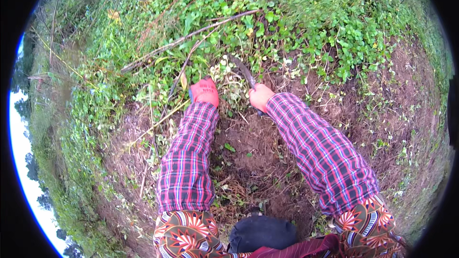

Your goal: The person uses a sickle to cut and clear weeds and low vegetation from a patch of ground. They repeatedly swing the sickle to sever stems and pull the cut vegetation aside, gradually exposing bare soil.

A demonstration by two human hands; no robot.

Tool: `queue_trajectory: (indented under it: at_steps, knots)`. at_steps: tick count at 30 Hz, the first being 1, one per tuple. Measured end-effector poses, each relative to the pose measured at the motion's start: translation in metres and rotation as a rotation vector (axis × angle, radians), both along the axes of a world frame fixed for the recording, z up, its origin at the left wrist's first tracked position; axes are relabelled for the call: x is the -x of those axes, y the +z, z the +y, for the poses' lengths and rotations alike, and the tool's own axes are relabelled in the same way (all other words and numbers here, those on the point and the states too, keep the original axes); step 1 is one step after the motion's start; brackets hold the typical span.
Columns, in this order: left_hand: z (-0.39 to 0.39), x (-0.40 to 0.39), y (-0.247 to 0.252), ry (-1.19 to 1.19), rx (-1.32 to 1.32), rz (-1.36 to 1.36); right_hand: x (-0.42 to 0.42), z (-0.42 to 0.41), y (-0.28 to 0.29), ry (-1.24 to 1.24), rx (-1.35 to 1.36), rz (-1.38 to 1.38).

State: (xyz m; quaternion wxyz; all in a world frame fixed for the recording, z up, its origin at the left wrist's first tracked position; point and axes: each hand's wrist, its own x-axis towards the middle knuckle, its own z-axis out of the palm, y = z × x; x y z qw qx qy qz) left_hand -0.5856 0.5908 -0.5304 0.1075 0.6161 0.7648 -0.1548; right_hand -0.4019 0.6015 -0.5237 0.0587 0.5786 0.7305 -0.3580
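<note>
My right hand, in a reddish work glove, grips the handle end of a sickle. Its dark curved blade points forward and left into the growth. To the left, my left hand wears a matching glove that bears writing. It is curled into a fist at a clump of low leafy weeds, whose pale leaf undersides and stems show between the two hands. The left fingers are mostly hidden beneath the hand. Bare brown soil with loose plant scraps lies between my forearms.
A long dry branch lies across the weeds ahead, and a thinner stick slants down beside my left hand. Dense green ground cover spreads beyond. A dark rounded item shows at the bottom, below my arms.
</note>
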Motion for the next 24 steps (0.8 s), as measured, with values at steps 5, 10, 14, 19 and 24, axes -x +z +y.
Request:
queue_trajectory:
  at_steps: [5,10,14,19,24]
  knots:
    - [-0.040,0.029,0.015,-0.243,0.012,0.026,-0.034,-0.168,-0.026,-0.492,0.041,0.175]
    - [-0.159,0.033,0.015,-0.456,0.291,-0.039,-0.102,-0.285,-0.007,-0.398,0.100,0.136]
    - [-0.162,0.047,0.022,-0.415,0.128,-0.046,-0.052,-0.164,-0.003,-0.510,-0.097,0.411]
    - [-0.082,0.024,0.033,-0.345,-0.450,0.005,0.023,-0.015,0.034,-0.307,-0.131,0.212]
    - [-0.023,0.025,0.000,-0.322,-0.274,0.203,0.031,-0.073,0.002,-0.226,-0.064,0.038]
